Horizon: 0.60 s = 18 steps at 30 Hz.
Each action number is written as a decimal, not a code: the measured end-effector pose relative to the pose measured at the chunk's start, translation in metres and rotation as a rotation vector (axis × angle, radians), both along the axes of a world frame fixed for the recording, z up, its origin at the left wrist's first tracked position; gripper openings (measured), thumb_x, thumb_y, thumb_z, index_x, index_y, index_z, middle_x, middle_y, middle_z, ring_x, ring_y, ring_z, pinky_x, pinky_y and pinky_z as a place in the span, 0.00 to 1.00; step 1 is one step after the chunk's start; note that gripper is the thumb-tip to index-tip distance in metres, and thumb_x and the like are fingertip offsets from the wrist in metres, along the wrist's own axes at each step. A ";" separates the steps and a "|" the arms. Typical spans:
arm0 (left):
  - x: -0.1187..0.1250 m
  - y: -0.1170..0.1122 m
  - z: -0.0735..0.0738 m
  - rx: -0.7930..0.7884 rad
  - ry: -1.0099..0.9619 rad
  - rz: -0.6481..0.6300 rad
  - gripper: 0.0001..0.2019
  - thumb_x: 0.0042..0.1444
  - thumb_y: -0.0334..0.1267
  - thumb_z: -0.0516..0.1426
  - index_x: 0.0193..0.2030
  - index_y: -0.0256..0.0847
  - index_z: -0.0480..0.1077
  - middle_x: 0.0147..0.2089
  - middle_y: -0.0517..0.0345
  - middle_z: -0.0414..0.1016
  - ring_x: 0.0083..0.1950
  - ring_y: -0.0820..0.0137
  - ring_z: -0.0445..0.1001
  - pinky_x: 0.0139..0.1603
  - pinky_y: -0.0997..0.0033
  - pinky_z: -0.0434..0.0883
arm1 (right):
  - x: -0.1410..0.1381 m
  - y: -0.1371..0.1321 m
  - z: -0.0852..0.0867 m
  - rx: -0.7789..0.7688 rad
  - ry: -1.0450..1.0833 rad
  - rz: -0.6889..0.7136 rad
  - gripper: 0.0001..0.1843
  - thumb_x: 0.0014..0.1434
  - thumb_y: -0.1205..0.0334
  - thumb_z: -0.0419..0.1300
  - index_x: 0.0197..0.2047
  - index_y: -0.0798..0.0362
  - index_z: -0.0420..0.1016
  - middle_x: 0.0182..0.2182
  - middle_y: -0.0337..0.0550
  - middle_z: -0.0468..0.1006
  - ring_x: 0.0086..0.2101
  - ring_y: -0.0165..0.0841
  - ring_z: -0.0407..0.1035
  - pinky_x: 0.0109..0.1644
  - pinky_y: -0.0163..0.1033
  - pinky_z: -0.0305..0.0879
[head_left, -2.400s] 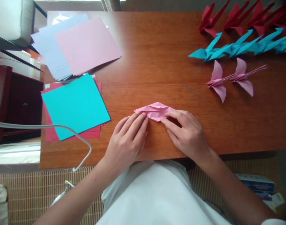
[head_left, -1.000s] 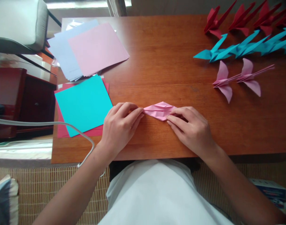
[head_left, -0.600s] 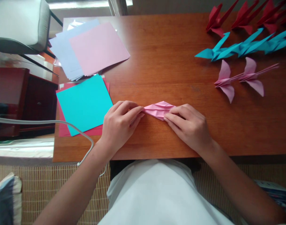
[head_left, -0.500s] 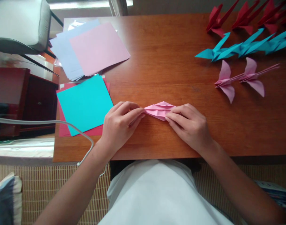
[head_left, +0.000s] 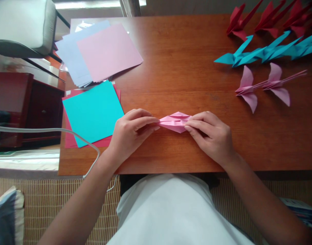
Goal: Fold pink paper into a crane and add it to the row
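A small folded pink paper piece (head_left: 174, 122) lies near the front middle of the wooden table (head_left: 176, 68). My left hand (head_left: 130, 133) pinches its left tip with curled fingers. My right hand (head_left: 212, 136) pinches its right end, fingers pressed together over the paper. The piece is a narrow diamond shape with several creases along its length.
Sheets of turquoise paper (head_left: 93, 112) over red ones lie at the left, with pink paper (head_left: 108, 51) and lilac sheets behind. Folded pink cranes (head_left: 263, 85), blue cranes (head_left: 263, 51) and red cranes (head_left: 260, 20) line the right back. A white cable (head_left: 69, 136) hangs off the left edge.
Both hands slid outward from the piece's front edge to its two tips. The pink piece now looks narrower and slightly raised between the fingers.
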State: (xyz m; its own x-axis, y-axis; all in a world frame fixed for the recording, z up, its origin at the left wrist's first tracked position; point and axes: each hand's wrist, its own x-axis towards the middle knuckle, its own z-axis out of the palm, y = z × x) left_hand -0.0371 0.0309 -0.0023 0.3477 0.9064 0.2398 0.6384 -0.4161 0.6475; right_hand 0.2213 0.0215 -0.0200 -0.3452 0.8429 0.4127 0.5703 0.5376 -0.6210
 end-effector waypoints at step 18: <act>-0.006 0.001 -0.012 0.194 0.060 -0.072 0.05 0.65 0.37 0.61 0.41 0.44 0.81 0.40 0.54 0.81 0.38 0.70 0.76 0.39 0.69 0.72 | -0.002 -0.002 0.000 0.081 -0.082 0.003 0.05 0.61 0.71 0.65 0.40 0.53 0.79 0.36 0.46 0.80 0.38 0.37 0.73 0.44 0.43 0.72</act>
State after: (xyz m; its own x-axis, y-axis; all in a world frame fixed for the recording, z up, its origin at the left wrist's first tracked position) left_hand -0.0432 0.0321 -0.0142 0.4288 0.8176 0.3844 0.6373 -0.5753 0.5128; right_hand 0.2193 0.0193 -0.0204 -0.3828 0.8070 0.4497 0.6157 0.5858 -0.5270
